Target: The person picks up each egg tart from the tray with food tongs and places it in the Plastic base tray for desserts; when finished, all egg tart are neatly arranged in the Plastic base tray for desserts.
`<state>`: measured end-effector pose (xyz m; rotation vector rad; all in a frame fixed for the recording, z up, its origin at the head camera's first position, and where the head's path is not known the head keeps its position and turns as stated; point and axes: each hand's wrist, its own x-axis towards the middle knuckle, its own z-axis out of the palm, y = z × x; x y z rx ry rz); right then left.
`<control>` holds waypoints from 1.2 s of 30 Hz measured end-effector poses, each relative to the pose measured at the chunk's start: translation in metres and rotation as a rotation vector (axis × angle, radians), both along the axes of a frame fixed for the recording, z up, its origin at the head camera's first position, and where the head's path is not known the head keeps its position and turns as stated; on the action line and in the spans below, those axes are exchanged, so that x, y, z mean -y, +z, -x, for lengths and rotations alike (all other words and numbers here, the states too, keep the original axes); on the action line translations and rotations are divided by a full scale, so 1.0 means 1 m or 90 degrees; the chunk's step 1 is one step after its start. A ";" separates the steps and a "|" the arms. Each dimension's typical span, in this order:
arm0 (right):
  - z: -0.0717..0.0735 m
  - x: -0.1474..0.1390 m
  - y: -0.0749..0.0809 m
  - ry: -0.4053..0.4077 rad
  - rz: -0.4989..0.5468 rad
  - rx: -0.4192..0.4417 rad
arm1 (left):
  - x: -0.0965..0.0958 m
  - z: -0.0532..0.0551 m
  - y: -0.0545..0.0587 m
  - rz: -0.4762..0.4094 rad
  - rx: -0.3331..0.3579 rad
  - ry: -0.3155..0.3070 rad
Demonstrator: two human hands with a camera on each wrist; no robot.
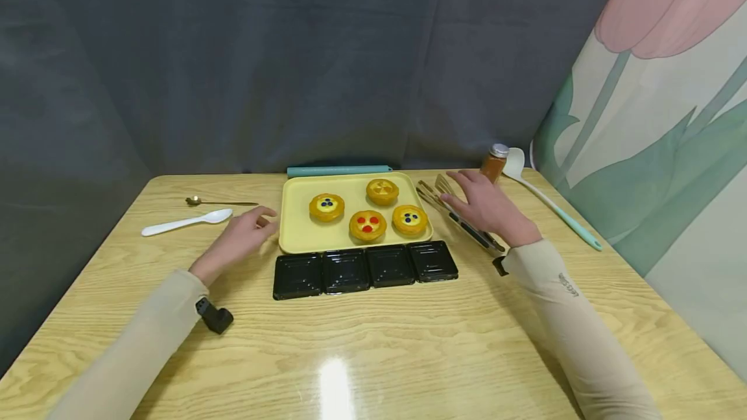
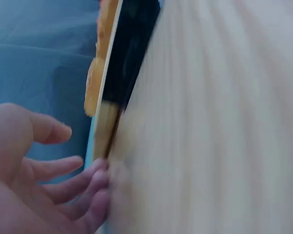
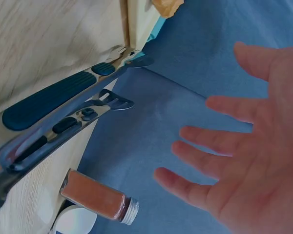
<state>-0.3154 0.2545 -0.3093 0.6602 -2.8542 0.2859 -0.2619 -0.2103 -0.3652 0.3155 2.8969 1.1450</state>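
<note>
My left hand (image 1: 242, 237) is beside the left edge of a pale yellow tray (image 1: 296, 192), fingers loosely bent and holding nothing. In the left wrist view its lower fingertips are right at the table and tray edge. Four-part black plastic dishes (image 1: 296, 275) stand in a row along the tray's front. On the tray sit several tarts, one with red berries (image 1: 367, 226) and one with blue ones (image 1: 327, 207). My right hand (image 1: 487, 206), fingers spread, hovers over metal tongs (image 3: 53, 100) with dark grips, apart from them in the right wrist view.
Behind the right hand stands a jar of reddish-brown powder (image 1: 495, 162), near a long spoon (image 1: 554, 206) with a mint handle. A white spoon (image 1: 187, 221) and a thin small spoon (image 1: 224, 203) lie at the left. A teal rod (image 1: 338, 171) lies behind the tray.
</note>
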 end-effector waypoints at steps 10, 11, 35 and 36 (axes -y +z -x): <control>-0.001 0.001 0.001 0.008 0.051 0.022 | -0.008 0.003 -0.023 -0.065 -0.023 0.028; -0.001 0.001 0.001 0.007 0.053 0.027 | -0.009 0.003 -0.025 -0.065 -0.035 0.029; -0.035 -0.043 -0.019 -0.003 0.274 0.027 | -0.019 0.002 -0.039 -0.066 -0.136 0.116; -0.037 -0.045 -0.021 -0.009 0.277 0.033 | -0.019 0.002 -0.040 -0.066 -0.136 0.117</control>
